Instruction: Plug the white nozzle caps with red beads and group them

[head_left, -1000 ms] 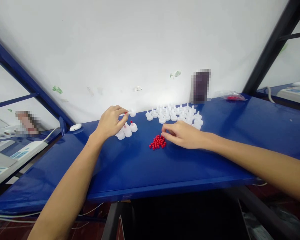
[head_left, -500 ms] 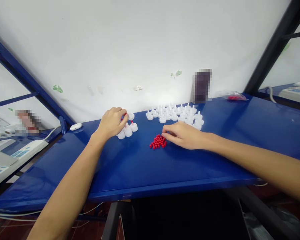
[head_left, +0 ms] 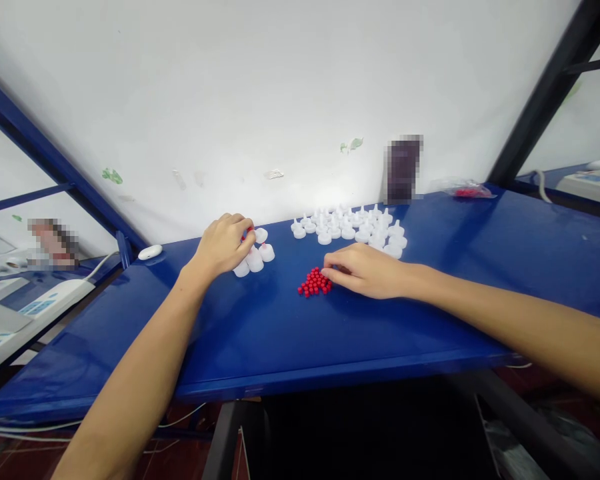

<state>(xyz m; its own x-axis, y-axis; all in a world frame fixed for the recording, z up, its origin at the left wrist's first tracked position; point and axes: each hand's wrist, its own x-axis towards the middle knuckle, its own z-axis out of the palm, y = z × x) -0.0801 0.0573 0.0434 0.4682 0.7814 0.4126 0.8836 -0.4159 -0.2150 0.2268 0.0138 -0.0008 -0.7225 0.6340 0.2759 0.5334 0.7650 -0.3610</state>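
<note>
My left hand (head_left: 224,244) is over a small cluster of white nozzle caps (head_left: 255,261) on the left of the blue table. Its fingers are curled together, with a bit of red showing under the fingertips. What they grip is hidden. My right hand (head_left: 365,270) rests on its side at the right edge of a pile of small red caps (head_left: 314,283). Thumb and index finger are pinched close to the outermost red caps. Whether a cap sits between them is too small to tell. Behind that hand stands a larger group of white nozzle caps (head_left: 349,230), spouts up.
The blue table (head_left: 290,340) meets a white wall at the back. A blurred dark panel (head_left: 403,170) leans there. A clear bag with red pieces (head_left: 470,191) lies far right, a white oval case (head_left: 151,253) far left. Power strips (head_left: 35,310) stand beyond the left frame.
The view has shifted very slightly. Both hands stay almost where they were, the left over the white nozzle caps and the right beside the red pile.
</note>
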